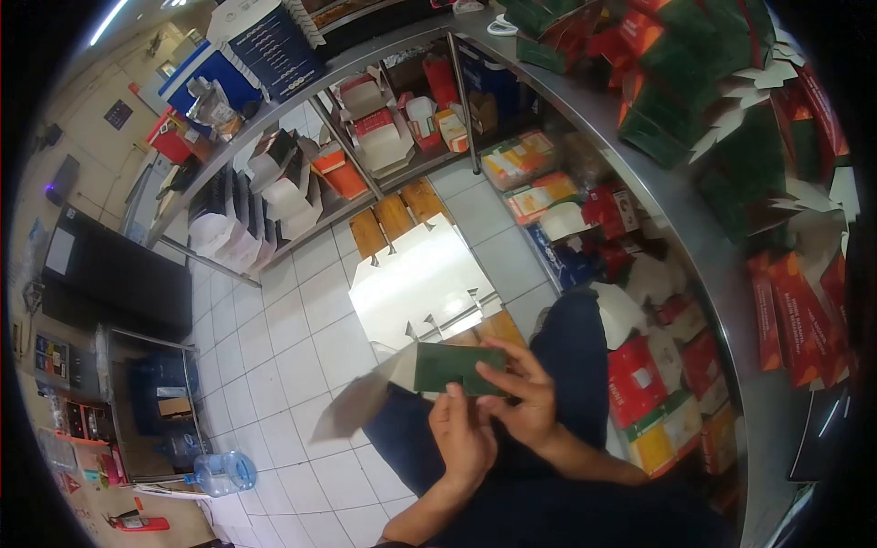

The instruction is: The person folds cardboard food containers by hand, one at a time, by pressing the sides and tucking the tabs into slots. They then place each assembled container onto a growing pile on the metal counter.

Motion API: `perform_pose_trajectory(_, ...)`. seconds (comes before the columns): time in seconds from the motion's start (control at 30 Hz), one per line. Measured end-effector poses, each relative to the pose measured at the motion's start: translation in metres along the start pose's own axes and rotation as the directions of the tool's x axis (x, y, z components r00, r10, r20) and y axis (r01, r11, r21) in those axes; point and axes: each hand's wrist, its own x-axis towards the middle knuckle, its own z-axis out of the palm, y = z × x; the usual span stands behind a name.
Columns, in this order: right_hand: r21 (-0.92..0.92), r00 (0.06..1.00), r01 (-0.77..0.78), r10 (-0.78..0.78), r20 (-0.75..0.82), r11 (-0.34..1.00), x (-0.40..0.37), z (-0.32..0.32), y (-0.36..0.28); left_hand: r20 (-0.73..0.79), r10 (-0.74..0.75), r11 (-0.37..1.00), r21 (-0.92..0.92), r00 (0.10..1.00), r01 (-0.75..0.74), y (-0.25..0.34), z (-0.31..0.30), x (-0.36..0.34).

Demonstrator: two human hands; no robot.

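Observation:
A partly folded green carton (452, 367) is held up between my two hands above my lap. Its pale flap (361, 397) hangs out to the left. My left hand (463, 440) grips the lower edge, thumb and fingers pressed near a small slot. On the right side my right hand (525, 388) is closed around the carton's end, fingers over the green face. Just beyond lie flat white carton blanks (425, 283) with cut tabs, resting on a wooden slatted stool (393, 219).
Green and red folded cartons (676, 82) are heaped on the metal counter (630, 164) curving along my right. Packed boxes (639, 379) fill the space beneath it. A shelf (365, 183) with cartons stands ahead. A water bottle (224, 473) lies on the tiled floor at left.

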Motion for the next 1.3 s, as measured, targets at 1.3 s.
perform_pose_trajectory(1.3,-0.440,0.959,-0.220,0.276,0.067,0.871,0.021,-0.068,0.025,0.538,0.454,0.267,0.678,0.710,-0.685,0.013,-0.021,0.122)
